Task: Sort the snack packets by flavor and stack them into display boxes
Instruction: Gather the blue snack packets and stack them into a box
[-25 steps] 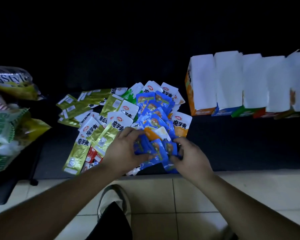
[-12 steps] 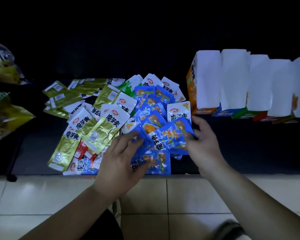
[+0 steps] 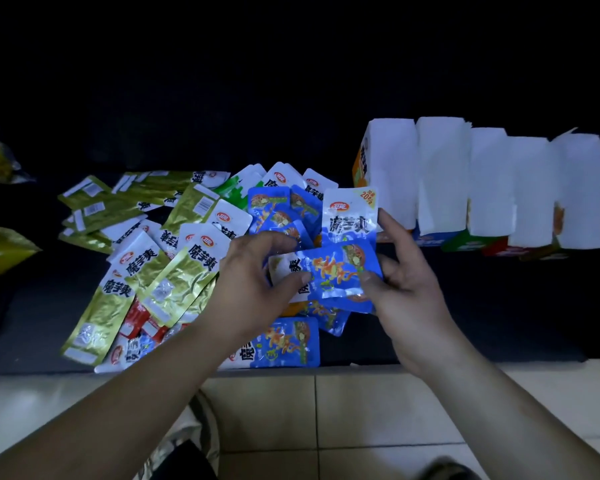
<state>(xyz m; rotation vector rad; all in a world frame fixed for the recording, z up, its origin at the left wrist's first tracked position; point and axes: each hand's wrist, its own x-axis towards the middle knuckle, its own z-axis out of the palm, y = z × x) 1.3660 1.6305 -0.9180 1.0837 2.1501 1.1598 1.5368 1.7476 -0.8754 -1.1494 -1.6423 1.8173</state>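
Blue packet [image 3: 333, 271] was held crosswise between the hands, over the pile [image 3: 160, 282]: left hand [image 3: 253, 289] pinched its white end, right hand [image 3: 407, 292] gripped the other.

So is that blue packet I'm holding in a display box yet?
Out. The left hand and right hand both pinch the blue packet over the pile, left of the display boxes.
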